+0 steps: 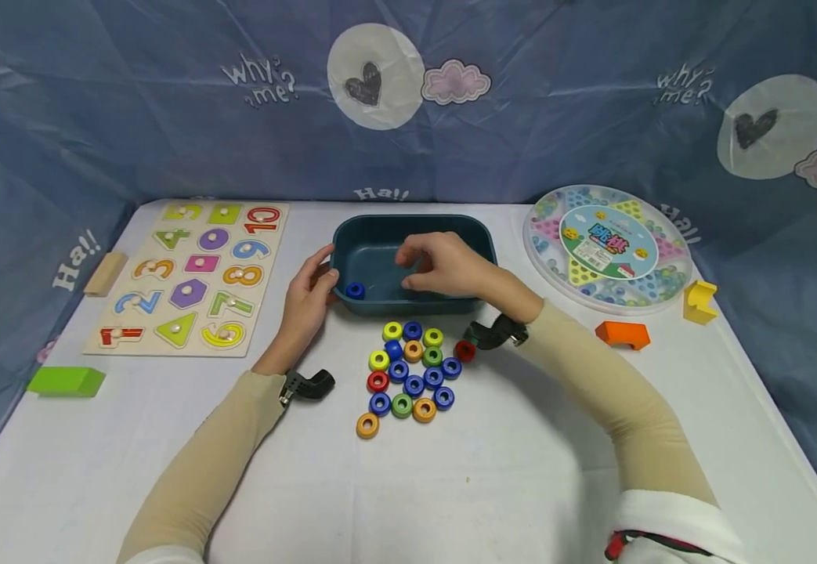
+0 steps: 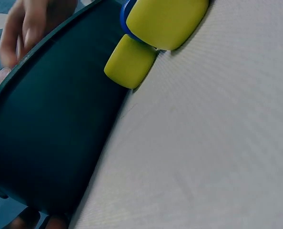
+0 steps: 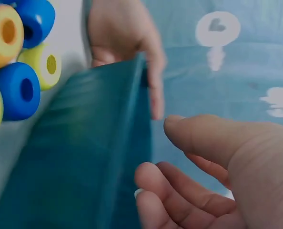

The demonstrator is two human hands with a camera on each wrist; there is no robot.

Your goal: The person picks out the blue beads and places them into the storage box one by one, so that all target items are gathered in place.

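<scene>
A dark teal plastic tub (image 1: 415,307) stands at the back middle of the table, a single blue ring bead (image 1: 355,291) lying in its near left corner. My left hand (image 1: 307,294) grips the tub's left end at the rim. Over the tub's inside hovers my right hand (image 1: 446,265); in the right wrist view its thumb (image 3: 203,136) and fingers are apart with nothing between them. In front of the tub lies a loose group of ring beads, among them an orange bead (image 1: 367,425), a green bead (image 1: 402,405), a yellow bead (image 1: 378,360) and a red bead (image 1: 377,381).
On the left lie a wooden number-and-shape puzzle board (image 1: 193,286), a green block (image 1: 66,381) and a plain wooden block (image 1: 105,273). To the right are a round marble game box (image 1: 609,244), an orange arch block (image 1: 623,334) and a yellow block (image 1: 699,303). A blue printed cloth (image 1: 521,141) hangs behind.
</scene>
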